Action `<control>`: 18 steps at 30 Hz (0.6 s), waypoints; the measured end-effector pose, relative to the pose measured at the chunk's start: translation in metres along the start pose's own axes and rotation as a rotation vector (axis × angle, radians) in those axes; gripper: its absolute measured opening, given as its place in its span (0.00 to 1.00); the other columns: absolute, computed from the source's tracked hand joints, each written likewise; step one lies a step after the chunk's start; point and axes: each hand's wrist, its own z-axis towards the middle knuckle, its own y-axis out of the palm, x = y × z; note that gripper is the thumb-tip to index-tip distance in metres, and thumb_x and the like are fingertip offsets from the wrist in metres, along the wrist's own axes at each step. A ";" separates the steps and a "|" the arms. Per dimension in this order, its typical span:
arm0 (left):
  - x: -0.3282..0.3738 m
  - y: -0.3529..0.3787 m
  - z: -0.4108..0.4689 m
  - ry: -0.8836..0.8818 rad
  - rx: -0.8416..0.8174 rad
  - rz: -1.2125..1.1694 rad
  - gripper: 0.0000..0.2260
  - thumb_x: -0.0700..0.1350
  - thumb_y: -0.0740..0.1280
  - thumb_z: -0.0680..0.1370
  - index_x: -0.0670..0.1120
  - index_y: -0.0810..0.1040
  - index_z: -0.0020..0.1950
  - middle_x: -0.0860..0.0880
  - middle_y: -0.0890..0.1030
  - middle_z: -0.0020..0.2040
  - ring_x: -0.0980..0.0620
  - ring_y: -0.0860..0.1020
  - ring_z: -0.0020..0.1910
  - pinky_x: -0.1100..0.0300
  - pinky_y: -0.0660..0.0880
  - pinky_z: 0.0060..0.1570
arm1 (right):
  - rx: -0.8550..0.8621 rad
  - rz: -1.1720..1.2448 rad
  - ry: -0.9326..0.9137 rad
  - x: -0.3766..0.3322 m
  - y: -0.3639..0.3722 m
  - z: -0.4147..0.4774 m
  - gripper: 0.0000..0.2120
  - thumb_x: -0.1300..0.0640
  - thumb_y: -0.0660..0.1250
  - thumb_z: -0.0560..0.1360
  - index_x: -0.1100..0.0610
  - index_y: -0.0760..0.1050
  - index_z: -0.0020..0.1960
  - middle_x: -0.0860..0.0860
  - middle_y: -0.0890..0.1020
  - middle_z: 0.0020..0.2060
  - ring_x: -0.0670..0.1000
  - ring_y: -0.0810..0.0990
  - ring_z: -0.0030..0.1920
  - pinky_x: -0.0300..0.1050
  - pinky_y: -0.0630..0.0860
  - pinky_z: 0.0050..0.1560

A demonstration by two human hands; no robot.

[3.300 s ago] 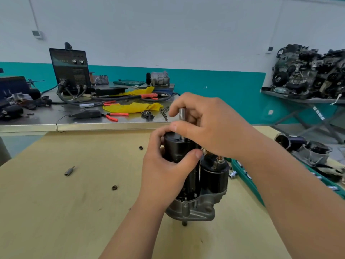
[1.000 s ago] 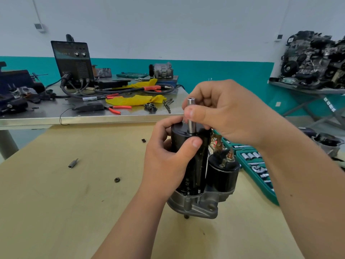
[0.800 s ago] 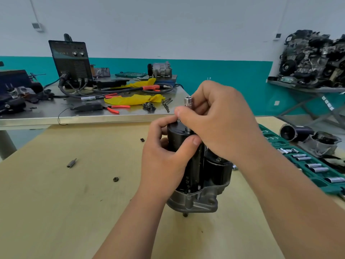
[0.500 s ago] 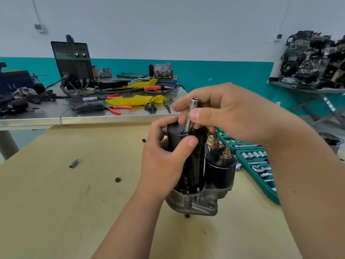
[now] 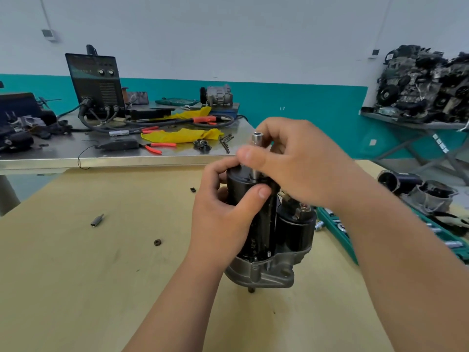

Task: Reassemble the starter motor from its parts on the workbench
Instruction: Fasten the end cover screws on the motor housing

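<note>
Two hands worked on the starter motor, which stood upright near the middle of the wooden workbench with its grey metal end down. The left hand was wrapped round the big black body, with the fingers curled behind it and the thumb pressed on the front. The right hand was up at the top of the motor. Its thumb and curled fingers pinched a thin silver tool that stood straight up on the motor's top end. A smaller black round part sat on the motor's right side, touching it.

On the workbench to the left lay a little metal bit, a small dark nut and a tiny black piece, all well apart from the motor. A green tray of sockets lay to the right, partly hidden by the right arm. Behind the workbench stood a shiny metal table with a yellow cloth, red-handled pliers and a black box with knobs on it.
</note>
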 end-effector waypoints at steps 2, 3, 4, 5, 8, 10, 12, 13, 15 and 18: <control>0.000 -0.001 0.000 0.006 -0.007 -0.011 0.18 0.54 0.73 0.66 0.60 0.75 0.55 0.58 0.82 0.48 0.61 0.82 0.43 0.69 0.76 0.39 | -0.191 0.157 -0.037 0.001 -0.013 0.003 0.02 0.49 0.66 0.77 0.43 0.77 0.47 0.35 0.80 0.33 0.35 0.75 0.32 0.26 0.68 0.33; 0.000 -0.001 -0.001 0.009 -0.015 -0.013 0.18 0.54 0.73 0.66 0.61 0.76 0.54 0.59 0.82 0.47 0.61 0.81 0.43 0.69 0.76 0.39 | -0.241 0.210 -0.053 0.002 -0.017 0.005 0.05 0.51 0.65 0.77 0.44 0.79 0.48 0.41 0.82 0.36 0.38 0.75 0.32 0.28 0.69 0.33; 0.000 0.000 0.000 0.007 -0.023 -0.013 0.17 0.54 0.73 0.66 0.62 0.76 0.53 0.59 0.82 0.47 0.61 0.81 0.42 0.69 0.76 0.39 | -0.262 0.246 -0.062 0.002 -0.020 0.006 0.06 0.54 0.65 0.77 0.46 0.81 0.47 0.48 0.84 0.37 0.40 0.75 0.31 0.29 0.70 0.32; 0.001 0.000 0.000 0.001 -0.029 -0.013 0.17 0.55 0.73 0.66 0.63 0.76 0.53 0.58 0.82 0.46 0.61 0.81 0.42 0.68 0.76 0.38 | -0.253 0.255 -0.061 0.001 -0.021 0.007 0.06 0.56 0.66 0.77 0.48 0.82 0.45 0.53 0.84 0.36 0.42 0.75 0.30 0.31 0.70 0.30; 0.000 0.001 -0.001 -0.016 -0.035 -0.027 0.17 0.55 0.73 0.66 0.63 0.76 0.53 0.54 0.82 0.48 0.56 0.82 0.44 0.64 0.78 0.40 | -0.126 0.132 -0.055 -0.002 -0.015 0.005 0.07 0.54 0.70 0.76 0.51 0.82 0.40 0.50 0.79 0.25 0.41 0.72 0.25 0.33 0.68 0.27; -0.001 0.002 -0.001 -0.021 -0.029 -0.033 0.18 0.55 0.74 0.66 0.61 0.77 0.55 0.53 0.82 0.49 0.55 0.83 0.45 0.63 0.78 0.40 | 0.075 0.009 -0.046 -0.003 -0.003 -0.002 0.10 0.50 0.71 0.74 0.53 0.80 0.36 0.50 0.75 0.24 0.42 0.71 0.25 0.36 0.66 0.27; -0.001 0.004 -0.002 -0.022 -0.012 -0.019 0.20 0.54 0.74 0.66 0.59 0.76 0.57 0.53 0.82 0.50 0.54 0.83 0.45 0.63 0.79 0.39 | 0.311 -0.123 -0.048 -0.006 0.010 -0.009 0.13 0.49 0.70 0.74 0.54 0.78 0.34 0.48 0.72 0.23 0.44 0.71 0.29 0.37 0.67 0.30; -0.001 0.004 -0.002 -0.024 -0.002 -0.009 0.20 0.54 0.74 0.66 0.59 0.76 0.57 0.53 0.82 0.50 0.54 0.83 0.45 0.63 0.79 0.39 | 0.385 -0.172 -0.055 -0.007 0.016 -0.012 0.13 0.48 0.69 0.75 0.53 0.78 0.35 0.46 0.72 0.24 0.45 0.72 0.30 0.37 0.68 0.31; -0.002 0.005 -0.002 -0.034 0.015 0.004 0.20 0.54 0.74 0.66 0.59 0.76 0.56 0.54 0.82 0.50 0.54 0.83 0.44 0.64 0.79 0.38 | 0.415 -0.215 -0.049 -0.007 0.021 -0.015 0.12 0.46 0.67 0.76 0.52 0.79 0.39 0.46 0.74 0.27 0.47 0.74 0.31 0.44 0.72 0.36; -0.002 0.003 0.000 -0.042 0.000 0.005 0.20 0.55 0.74 0.66 0.60 0.76 0.56 0.55 0.82 0.49 0.55 0.83 0.45 0.64 0.78 0.38 | 0.205 -0.205 -0.050 -0.006 0.010 -0.012 0.10 0.45 0.63 0.78 0.49 0.78 0.46 0.45 0.77 0.32 0.45 0.76 0.36 0.42 0.71 0.37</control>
